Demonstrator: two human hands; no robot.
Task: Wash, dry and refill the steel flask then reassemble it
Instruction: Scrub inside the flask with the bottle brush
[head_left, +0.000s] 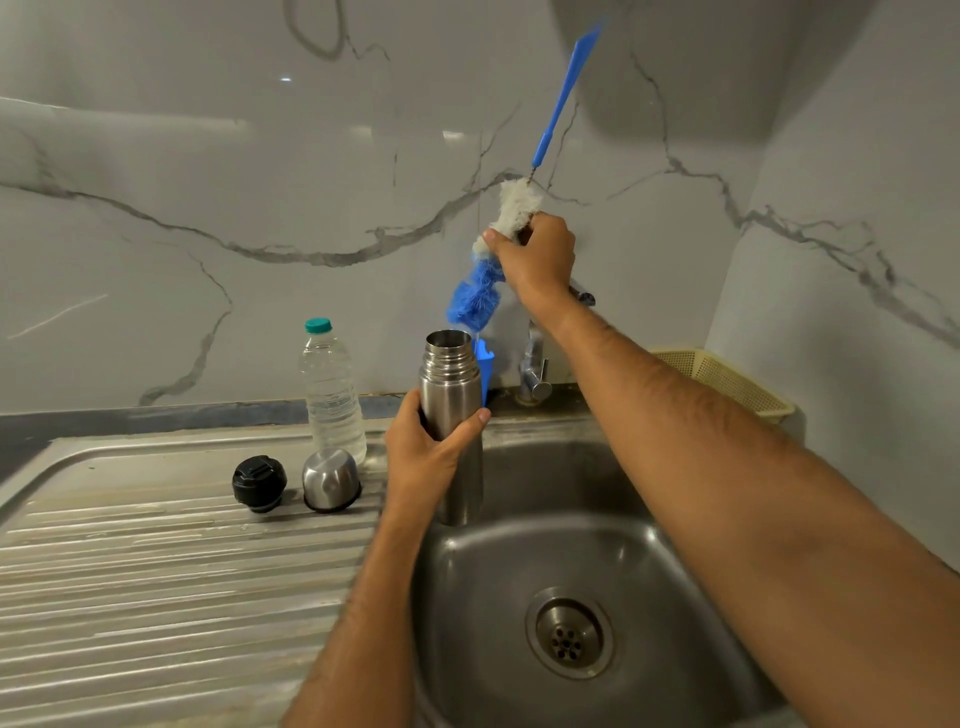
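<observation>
My left hand (434, 447) grips the open steel flask (449, 384) upright over the left edge of the sink basin (649, 545). My right hand (537, 254) holds a bottle brush (475, 299) by its white and blue bristles, just above the flask's mouth. The brush's blue handle (566, 88) points up and to the right. On the draining board (130, 561) lie the black stopper (259, 483) and the steel cup lid (331, 479). A clear water bottle (332, 395) with a teal cap stands behind them.
A steel tap (535, 369) rises behind the basin, partly hidden by my right arm. A blue object (485, 369) stands behind the flask. A cream plastic basket (727, 379) sits at the back right. Marble wall panels enclose the corner.
</observation>
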